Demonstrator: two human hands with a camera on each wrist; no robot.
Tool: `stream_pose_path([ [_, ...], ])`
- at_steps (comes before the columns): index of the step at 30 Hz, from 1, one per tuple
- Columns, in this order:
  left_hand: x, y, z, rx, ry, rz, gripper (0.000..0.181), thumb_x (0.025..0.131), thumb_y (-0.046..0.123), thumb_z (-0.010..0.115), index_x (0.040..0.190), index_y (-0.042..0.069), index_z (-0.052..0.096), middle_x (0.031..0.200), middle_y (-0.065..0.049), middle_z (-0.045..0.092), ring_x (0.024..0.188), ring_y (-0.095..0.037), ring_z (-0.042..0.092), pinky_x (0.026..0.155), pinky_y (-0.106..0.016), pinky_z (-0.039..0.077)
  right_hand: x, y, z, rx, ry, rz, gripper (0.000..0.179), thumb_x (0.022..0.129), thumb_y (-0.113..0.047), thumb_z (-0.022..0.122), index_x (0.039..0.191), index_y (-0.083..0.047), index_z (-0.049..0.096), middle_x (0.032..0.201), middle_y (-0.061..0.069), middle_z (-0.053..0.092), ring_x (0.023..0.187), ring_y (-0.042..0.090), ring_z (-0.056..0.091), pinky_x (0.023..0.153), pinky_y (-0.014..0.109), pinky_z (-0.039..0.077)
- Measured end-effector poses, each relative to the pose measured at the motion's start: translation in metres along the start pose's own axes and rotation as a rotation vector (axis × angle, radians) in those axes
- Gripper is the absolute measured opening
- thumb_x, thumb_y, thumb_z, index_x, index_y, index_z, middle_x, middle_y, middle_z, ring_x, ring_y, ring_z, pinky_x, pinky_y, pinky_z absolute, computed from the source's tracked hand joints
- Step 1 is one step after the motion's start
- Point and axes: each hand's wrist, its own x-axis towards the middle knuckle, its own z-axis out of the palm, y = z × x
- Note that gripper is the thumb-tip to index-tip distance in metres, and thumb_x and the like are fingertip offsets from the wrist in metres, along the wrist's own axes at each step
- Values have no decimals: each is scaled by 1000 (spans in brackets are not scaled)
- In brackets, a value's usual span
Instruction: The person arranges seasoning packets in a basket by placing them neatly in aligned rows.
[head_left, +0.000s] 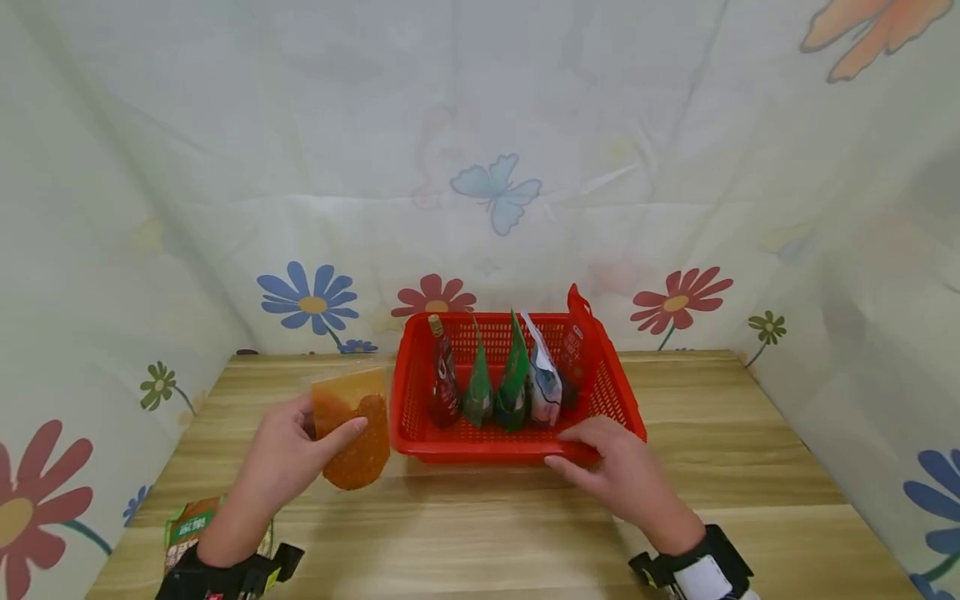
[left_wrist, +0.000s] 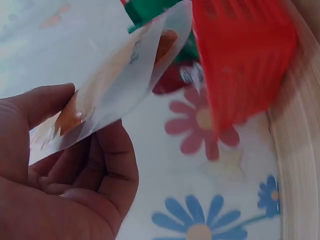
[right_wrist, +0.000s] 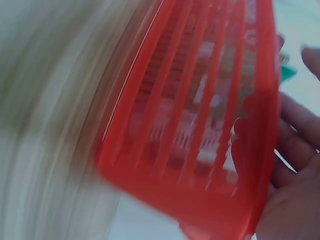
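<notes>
My left hand holds a clear pouch with orange-brown contents, thumb across its front and fingers behind it. The pouch hangs just left of a red plastic basket; in the left wrist view the pouch overlaps the basket wall. My right hand grips the basket's front right rim, fingers over the edge and thumb low on the outside. Through the slots in the right wrist view a fingertip shows. Inside the basket stand a dark red bottle, two green packets, a white packet and a red packet.
A green and brown packet lies on the wooden table, partly covered by the left forearm. Behind and beside the table hangs a pale curtain printed with flowers and a butterfly.
</notes>
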Motion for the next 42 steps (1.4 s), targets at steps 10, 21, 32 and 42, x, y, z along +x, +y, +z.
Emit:
stream_pose_path([
  [10,-23,50,38,-195,-114,-12,50,87,35,82,126,10,65,118,-7,74,103,-21,73,86,-42,63,-8,-49,13,420,49,-132,25,94,-23,75,119,-21,72,114,-7,75,104,10,71,90,32,61],
  [21,-35,63,67,-314,-210,39,47,84,34,85,125,17,68,114,-1,75,102,-20,73,85,-36,63,-18,-97,21,1142,-381,130,31,98,-12,68,128,-3,67,122,16,73,97,15,73,88,29,61],
  [32,-32,66,83,-331,-270,85,49,87,36,83,126,12,67,116,-5,75,100,-19,72,86,-36,62,-16,-109,22,1111,-354,265,36,96,-22,73,128,-6,70,127,16,72,106,17,73,90,30,60],
  [42,-28,69,87,-313,-212,149,40,89,32,81,123,16,68,113,-3,74,98,-18,70,83,-31,62,-14,-108,23,981,-202,226,29,94,-23,75,120,-11,75,119,10,76,102,17,74,86,31,62],
])
